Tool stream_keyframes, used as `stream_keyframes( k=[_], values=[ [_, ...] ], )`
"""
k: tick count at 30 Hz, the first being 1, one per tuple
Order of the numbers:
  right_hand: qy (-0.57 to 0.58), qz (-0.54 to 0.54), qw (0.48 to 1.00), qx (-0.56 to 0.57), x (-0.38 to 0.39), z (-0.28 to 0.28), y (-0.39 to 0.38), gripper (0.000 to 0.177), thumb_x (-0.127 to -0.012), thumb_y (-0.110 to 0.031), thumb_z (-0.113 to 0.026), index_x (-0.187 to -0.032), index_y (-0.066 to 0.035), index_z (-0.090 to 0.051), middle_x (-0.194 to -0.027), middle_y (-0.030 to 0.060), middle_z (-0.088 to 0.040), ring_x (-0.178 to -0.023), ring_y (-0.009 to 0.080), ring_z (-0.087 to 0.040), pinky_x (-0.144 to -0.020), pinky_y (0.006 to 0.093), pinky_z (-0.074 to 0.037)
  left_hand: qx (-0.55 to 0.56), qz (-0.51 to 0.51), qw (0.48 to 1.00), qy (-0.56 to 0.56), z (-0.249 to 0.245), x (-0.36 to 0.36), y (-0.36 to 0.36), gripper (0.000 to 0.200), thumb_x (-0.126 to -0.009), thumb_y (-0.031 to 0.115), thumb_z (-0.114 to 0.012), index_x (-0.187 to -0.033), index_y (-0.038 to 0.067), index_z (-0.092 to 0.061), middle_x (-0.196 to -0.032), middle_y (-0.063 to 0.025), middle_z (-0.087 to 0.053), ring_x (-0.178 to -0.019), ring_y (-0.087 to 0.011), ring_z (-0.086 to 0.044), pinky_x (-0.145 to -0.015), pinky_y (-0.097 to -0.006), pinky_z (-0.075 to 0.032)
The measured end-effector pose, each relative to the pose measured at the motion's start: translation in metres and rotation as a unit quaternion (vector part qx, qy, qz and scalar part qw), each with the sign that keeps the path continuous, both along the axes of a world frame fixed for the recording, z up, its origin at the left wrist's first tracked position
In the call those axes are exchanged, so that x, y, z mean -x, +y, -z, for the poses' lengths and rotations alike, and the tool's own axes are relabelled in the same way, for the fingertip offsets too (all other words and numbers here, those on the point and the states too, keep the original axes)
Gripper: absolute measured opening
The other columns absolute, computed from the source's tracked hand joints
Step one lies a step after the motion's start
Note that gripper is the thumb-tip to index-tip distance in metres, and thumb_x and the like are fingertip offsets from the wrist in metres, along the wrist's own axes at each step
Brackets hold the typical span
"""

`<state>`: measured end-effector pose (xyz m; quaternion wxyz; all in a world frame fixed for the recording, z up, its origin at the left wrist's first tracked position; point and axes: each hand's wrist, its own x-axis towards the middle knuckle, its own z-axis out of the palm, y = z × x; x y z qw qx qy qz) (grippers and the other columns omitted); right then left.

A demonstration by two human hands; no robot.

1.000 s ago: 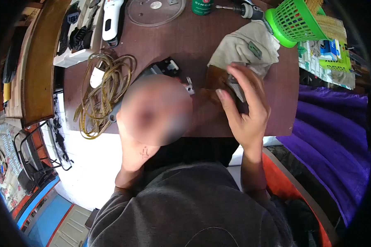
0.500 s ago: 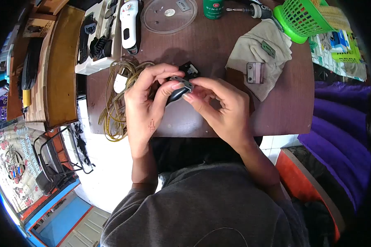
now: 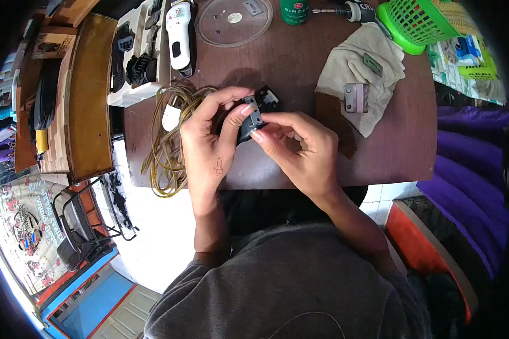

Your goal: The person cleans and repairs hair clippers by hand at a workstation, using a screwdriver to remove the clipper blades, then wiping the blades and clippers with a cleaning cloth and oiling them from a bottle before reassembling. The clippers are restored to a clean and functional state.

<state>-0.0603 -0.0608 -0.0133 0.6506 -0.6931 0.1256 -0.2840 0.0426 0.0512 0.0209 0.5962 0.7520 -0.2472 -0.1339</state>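
Observation:
Near the middle of the brown table, my left hand (image 3: 212, 133) is closed around a small dark metal part (image 3: 254, 111), thumb on its face. My right hand (image 3: 302, 144) pinches the lower right edge of the same part between thumb and forefinger. Just behind the fingers lies a black piece (image 3: 267, 97) with a pale insert. On the beige cloth (image 3: 345, 65) at the right rest a clipper blade (image 3: 356, 98) and a greenish metal plate (image 3: 372, 64). A coiled yellowish cable (image 3: 164, 147) lies left of my left hand.
A white clipper (image 3: 179, 37) lies at the back left, beside a white tray (image 3: 131, 93) of black attachments. A clear round lid (image 3: 209, 39) holds small parts. Behind are a green can (image 3: 294, 12), a screwdriver-like tool (image 3: 348, 11) and a green basket (image 3: 415, 25).
The metal part between my hands has turned to a more upright angle, showing its flat face. The whole view has shifted slightly, with the table items appearing a little further right.

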Motion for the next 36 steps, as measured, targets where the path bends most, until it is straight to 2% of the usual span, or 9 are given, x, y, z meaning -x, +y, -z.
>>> stream_keyframes(
  k=[5, 12, 15, 17, 22, 27, 31, 33, 36],
  values=[
    [0.006, 0.025, 1.000, -0.017, -0.005, 0.007, 0.001, 0.018, -0.084, -0.008, -0.078, -0.099, -0.003, -0.069, -0.083, 0.0047, -0.069, -0.070, 0.0093, -0.066, -0.059, 0.0229, -0.049, -0.027, 0.001, 1.000, -0.011, -0.001, 0.000, 0.002, 0.020, -0.091, -0.001, -0.068, -0.111, -0.001, -0.068, -0.093, -0.0053, -0.070, -0.086, -0.0094, -0.062, -0.078, -0.0228, -0.050],
    [0.048, 0.023, 0.998, -0.033, -0.006, 0.001, -0.001, 0.022, -0.081, -0.009, -0.081, -0.097, -0.003, -0.068, -0.082, 0.0040, -0.067, -0.068, 0.0095, -0.064, -0.057, 0.0227, -0.047, -0.031, -0.012, 0.999, -0.021, -0.001, 0.001, 0.002, 0.019, -0.091, -0.001, -0.067, -0.111, 0.000, -0.068, -0.098, -0.0069, -0.069, -0.088, -0.0115, -0.063, -0.079, -0.0241, -0.050],
    [0.027, 0.038, 0.999, 0.025, -0.006, 0.001, 0.001, 0.023, -0.080, -0.009, -0.081, -0.097, -0.003, -0.067, -0.081, 0.0039, -0.067, -0.067, 0.0095, -0.064, -0.056, 0.0223, -0.047, -0.028, -0.015, 0.999, -0.022, 0.001, 0.000, 0.004, 0.020, -0.091, -0.001, -0.067, -0.111, 0.000, -0.067, -0.098, -0.0073, -0.068, -0.089, -0.0124, -0.063, -0.080, -0.0249, -0.050],
    [0.024, 0.036, 0.999, 0.028, -0.006, 0.000, 0.007, 0.023, -0.081, -0.002, -0.081, -0.100, -0.002, -0.068, -0.083, 0.0007, -0.067, -0.070, 0.0016, -0.059, -0.057, 0.0172, -0.042, -0.039, -0.010, 0.998, -0.039, 0.002, -0.001, 0.004, 0.021, -0.091, -0.001, -0.067, -0.112, 0.000, -0.067, -0.098, -0.0073, -0.068, -0.090, -0.0126, -0.063, -0.081, -0.0253, -0.050],
    [0.031, 0.039, 0.997, -0.052, -0.008, 0.007, 0.008, 0.025, -0.080, -0.007, -0.082, -0.099, -0.003, -0.066, -0.078, 0.0017, -0.065, -0.068, 0.0065, -0.063, -0.057, 0.0208, -0.048, -0.020, -0.005, 0.999, -0.026, 0.003, -0.002, 0.006, 0.022, -0.092, -0.002, -0.066, -0.114, -0.001, -0.066, -0.100, -0.0077, -0.069, -0.092, -0.0124, -0.063, -0.083, -0.0248, -0.050],
    [0.011, 0.040, 0.985, -0.166, -0.012, 0.001, 0.003, 0.031, -0.083, -0.008, -0.080, -0.107, 0.002, -0.062, -0.094, 0.0062, -0.064, -0.073, 0.0073, -0.064, -0.060, 0.0203, -0.051, -0.008, -0.023, 1.000, 0.020, 0.000, -0.001, 0.001, 0.024, -0.090, -0.003, -0.068, -0.114, -0.002, -0.066, -0.105, -0.0078, -0.070, -0.096, -0.0125, -0.064, -0.087, -0.0252, -0.050],
    [0.061, 0.067, 0.986, -0.142, -0.010, -0.005, -0.007, 0.038, -0.084, -0.010, -0.080, -0.113, 0.004, -0.062, -0.100, 0.0088, -0.062, -0.077, 0.0084, -0.064, -0.063, 0.0209, -0.053, -0.011, -0.022, 0.999, 0.023, 0.001, 0.000, 0.000, 0.026, -0.088, -0.003, -0.071, -0.113, -0.003, -0.065, -0.105, -0.0084, -0.071, -0.099, -0.0124, -0.064, -0.091, -0.0257, -0.050],
    [0.099, -0.029, 0.980, -0.173, -0.008, 0.000, -0.012, 0.044, -0.085, -0.011, -0.080, -0.121, 0.005, -0.061, -0.101, 0.0091, -0.062, -0.081, 0.0095, -0.065, -0.064, 0.0220, -0.055, -0.013, -0.027, 0.999, 0.014, 0.003, 0.000, -0.001, 0.025, -0.088, -0.003, -0.072, -0.112, -0.003, -0.066, -0.104, -0.0083, -0.071, -0.098, -0.0122, -0.065, -0.091, -0.0257, -0.050],
    [0.063, -0.015, 0.990, -0.123, -0.009, 0.009, -0.011, 0.046, -0.086, -0.011, -0.079, -0.124, 0.005, -0.060, -0.103, 0.0100, -0.062, -0.084, 0.0101, -0.066, -0.065, 0.0224, -0.057, -0.014, -0.031, 0.999, 0.006, 0.003, 0.000, -0.003, 0.024, -0.087, -0.002, -0.073, -0.111, -0.003, -0.067, -0.102, -0.0083, -0.072, -0.097, -0.0121, -0.065, -0.090, -0.0258, -0.050]
  ],
)
